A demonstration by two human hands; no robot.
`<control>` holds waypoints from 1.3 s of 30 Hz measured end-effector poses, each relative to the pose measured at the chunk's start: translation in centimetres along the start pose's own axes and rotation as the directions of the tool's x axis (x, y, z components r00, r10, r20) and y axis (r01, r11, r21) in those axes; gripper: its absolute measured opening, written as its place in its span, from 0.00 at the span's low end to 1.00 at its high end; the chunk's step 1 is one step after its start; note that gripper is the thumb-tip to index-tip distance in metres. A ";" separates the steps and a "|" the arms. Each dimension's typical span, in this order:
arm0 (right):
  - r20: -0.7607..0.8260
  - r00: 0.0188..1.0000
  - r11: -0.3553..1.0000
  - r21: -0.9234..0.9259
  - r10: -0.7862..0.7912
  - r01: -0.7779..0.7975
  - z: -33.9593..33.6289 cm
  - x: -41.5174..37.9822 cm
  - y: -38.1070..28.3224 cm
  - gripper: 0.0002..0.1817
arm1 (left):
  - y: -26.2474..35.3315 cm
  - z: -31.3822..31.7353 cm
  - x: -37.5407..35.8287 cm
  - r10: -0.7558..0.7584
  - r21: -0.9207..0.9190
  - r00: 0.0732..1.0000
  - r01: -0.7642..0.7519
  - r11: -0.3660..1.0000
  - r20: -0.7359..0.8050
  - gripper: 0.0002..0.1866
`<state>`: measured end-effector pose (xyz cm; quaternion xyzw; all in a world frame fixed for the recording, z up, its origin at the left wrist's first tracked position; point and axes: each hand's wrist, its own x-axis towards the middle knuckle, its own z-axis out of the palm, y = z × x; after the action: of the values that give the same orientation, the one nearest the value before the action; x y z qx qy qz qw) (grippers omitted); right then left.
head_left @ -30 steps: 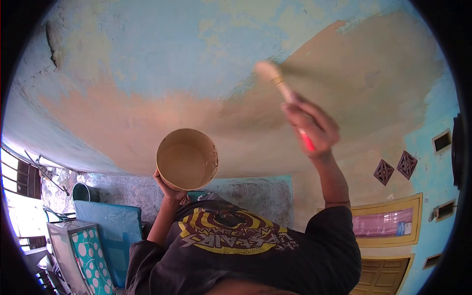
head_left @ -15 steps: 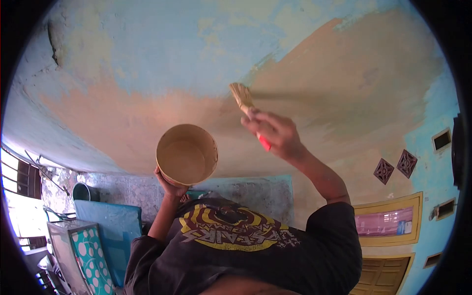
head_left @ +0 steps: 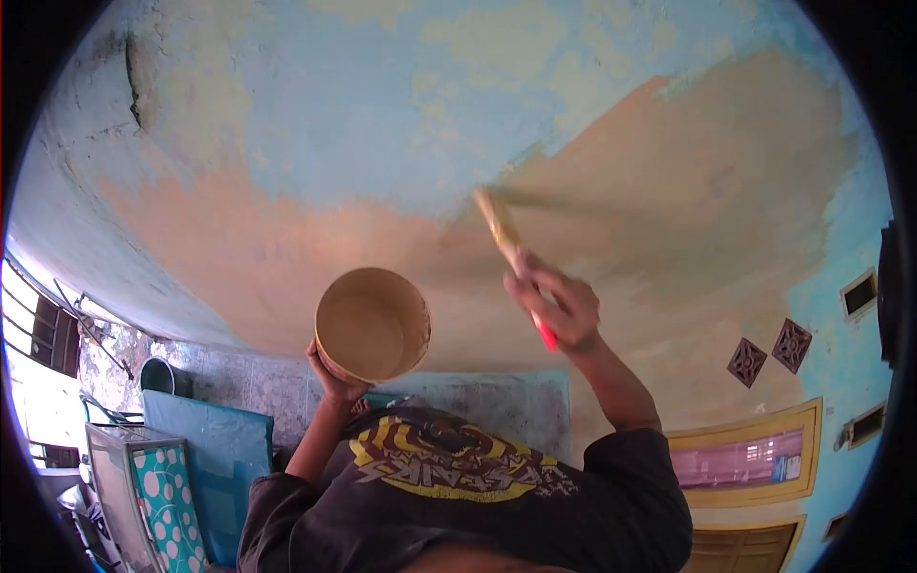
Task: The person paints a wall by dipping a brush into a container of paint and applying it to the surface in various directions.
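Observation:
My right hand (head_left: 557, 301) is closed around the handle of a paintbrush (head_left: 500, 226) with a red handle end. Its pale bristles point up and left, right at the border between the brown paint and the blue wall (head_left: 334, 105), and are slightly blurred. To the left, my left hand (head_left: 336, 377) grips a round bucket (head_left: 373, 325) from its lower left side. The open mouth faces me and shows tan-brown paint inside, with smears on the rim. Fresh tan-brown paint (head_left: 707, 172) covers the wall's right part and a band across the middle.
A crack (head_left: 133, 86) runs down the wall at upper left. Lower left are a dark bucket (head_left: 165, 376), a blue board (head_left: 215, 458) and a cabinet with a dotted teal cover (head_left: 167, 506). At right are diamond vents (head_left: 747, 362), a yellow-framed window (head_left: 740, 454) and a wooden door (head_left: 745, 549).
The brush and my right hand have moved down and to the right in view. The whole view has shifted slightly, with the wall and bucket sitting lower. Both hands keep their hold.

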<state>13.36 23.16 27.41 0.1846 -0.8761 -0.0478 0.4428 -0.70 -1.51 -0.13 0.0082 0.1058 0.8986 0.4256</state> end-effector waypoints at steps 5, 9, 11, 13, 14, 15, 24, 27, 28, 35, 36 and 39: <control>0.235 0.965 0.990 0.040 0.119 -0.132 2.2 -3.0 -0.9 0.16 | 0.3 -0.4 0.3 -0.032 -0.010 0.999 0.031 0.999 -0.028 0.46; 0.234 0.960 0.985 0.047 0.152 -0.167 1.8 -2.0 -0.8 0.14 | 0.4 -0.4 -0.3 -0.072 -0.026 0.995 0.073 0.997 0.063 0.45; 0.083 0.977 0.980 -0.046 0.195 -0.191 -0.8 1.0 1.2 0.13 | 0.4 -0.4 -0.1 -0.049 0.002 0.998 0.049 0.999 0.048 0.45; -0.152 0.961 0.966 -0.083 0.230 -0.244 -3.1 3.7 2.1 0.12 | 0.1 -0.7 -0.3 -0.036 -0.006 0.999 0.036 0.999 0.022 0.44; -0.190 0.970 0.977 -0.120 0.154 -0.178 -3.0 4.0 2.4 0.12 | 0.1 -1.1 -0.3 -0.033 -0.024 0.999 0.034 0.999 0.011 0.44; -0.226 0.971 0.980 -0.161 0.076 -0.114 -2.9 4.2 2.6 0.12 | 0.1 -1.0 -0.4 -0.032 -0.042 0.999 0.032 0.999 0.000 0.44; 0.495 0.853 0.949 0.157 0.163 -0.273 3.8 -3.7 -0.9 0.09 | 0.7 -0.4 -0.7 0.011 -0.037 0.999 -0.009 0.999 0.044 0.43; 0.277 0.901 0.909 0.158 0.333 -0.385 -1.3 1.8 2.0 0.11 | 0.3 -2.2 -0.3 0.044 -0.100 0.999 -0.043 0.994 0.002 0.43; 0.179 0.878 0.859 0.195 0.444 -0.474 -3.4 3.4 2.6 0.12 | 0.3 -1.8 -0.2 0.037 -0.087 0.999 -0.035 0.996 0.020 0.43; -0.083 0.994 0.962 -0.256 0.077 -0.096 -5.8 3.7 2.6 0.13 | 0.5 -2.5 -0.2 -0.021 -0.091 0.998 0.026 0.995 0.052 0.43; 0.072 0.993 0.977 -0.198 0.094 -0.079 -4.9 2.5 1.1 0.12 | 0.5 -2.6 0.0 -0.017 -0.088 0.998 0.022 0.996 0.056 0.43; 0.433 0.845 0.924 0.062 0.315 -0.376 -1.6 -0.7 -1.1 0.11 | 0.7 -2.3 0.5 -0.009 -0.070 0.997 0.014 0.997 0.071 0.43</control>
<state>15.31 22.48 27.61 0.0406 -0.9698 0.0582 0.2332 -1.81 -1.97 -2.27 0.0243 0.0592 0.8985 0.4343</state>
